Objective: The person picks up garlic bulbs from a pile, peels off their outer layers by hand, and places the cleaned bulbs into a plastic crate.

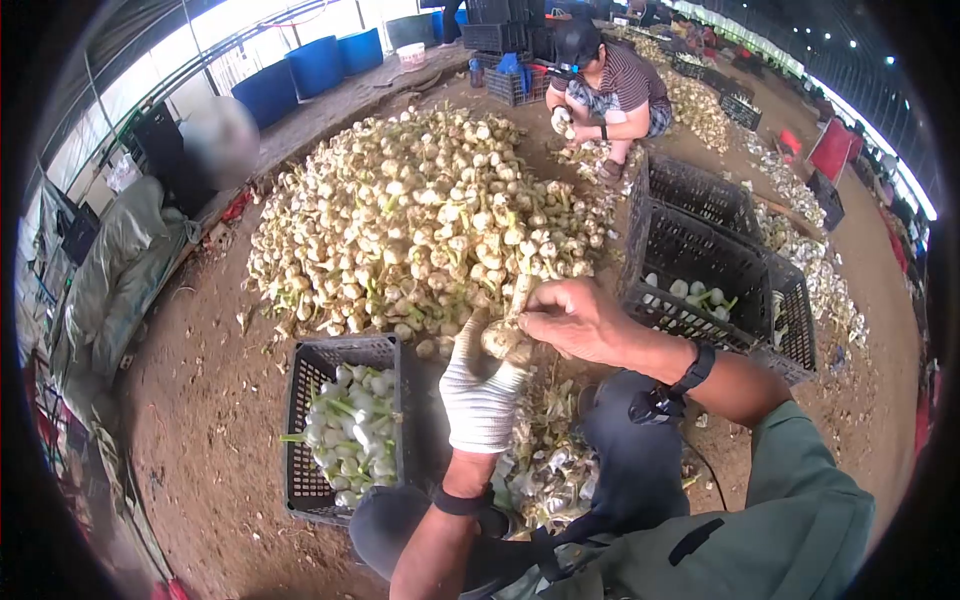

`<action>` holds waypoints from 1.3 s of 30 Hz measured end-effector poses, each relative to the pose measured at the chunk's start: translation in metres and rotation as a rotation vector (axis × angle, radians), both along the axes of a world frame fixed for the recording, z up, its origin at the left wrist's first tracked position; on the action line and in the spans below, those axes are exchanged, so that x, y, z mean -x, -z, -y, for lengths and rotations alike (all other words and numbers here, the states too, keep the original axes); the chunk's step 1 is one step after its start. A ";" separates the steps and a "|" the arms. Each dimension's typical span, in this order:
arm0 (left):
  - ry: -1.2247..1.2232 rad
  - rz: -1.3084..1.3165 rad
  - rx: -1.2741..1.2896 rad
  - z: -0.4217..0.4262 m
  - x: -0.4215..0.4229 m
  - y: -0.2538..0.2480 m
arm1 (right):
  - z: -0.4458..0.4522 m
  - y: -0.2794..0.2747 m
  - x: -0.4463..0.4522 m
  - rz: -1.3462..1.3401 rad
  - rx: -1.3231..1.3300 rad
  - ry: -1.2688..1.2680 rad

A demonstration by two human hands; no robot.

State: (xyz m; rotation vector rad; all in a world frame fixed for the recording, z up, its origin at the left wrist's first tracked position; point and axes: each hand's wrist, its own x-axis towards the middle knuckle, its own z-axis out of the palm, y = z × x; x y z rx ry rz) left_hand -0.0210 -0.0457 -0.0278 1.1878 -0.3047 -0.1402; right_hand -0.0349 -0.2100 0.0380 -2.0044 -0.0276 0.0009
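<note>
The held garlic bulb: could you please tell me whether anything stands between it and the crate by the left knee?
Only the gloved left hand gripping the bulb and the crate rim lie between them; nothing else visible blocks the open top.

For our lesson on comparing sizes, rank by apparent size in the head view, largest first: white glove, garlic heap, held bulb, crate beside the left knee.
1. Garlic heap
2. Crate
3. White glove
4. Held bulb

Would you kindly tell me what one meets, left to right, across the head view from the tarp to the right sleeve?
Tarp, left crate, left hand, right hand, right wristband, right sleeve.
</note>
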 end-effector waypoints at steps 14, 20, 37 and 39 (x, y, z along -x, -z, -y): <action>-0.406 0.198 -0.361 -0.028 -0.005 -0.004 | -0.058 0.009 -0.031 0.220 0.006 0.042; -0.441 0.232 -0.440 -0.023 -0.008 0.003 | -0.050 0.016 -0.033 0.225 -0.050 0.009; -0.027 -0.318 0.155 -0.011 -0.022 0.006 | -0.020 0.026 -0.029 0.183 -0.109 -0.049; 0.161 -0.620 0.346 -0.015 -0.022 0.001 | -0.025 0.015 -0.023 0.023 -0.265 -0.124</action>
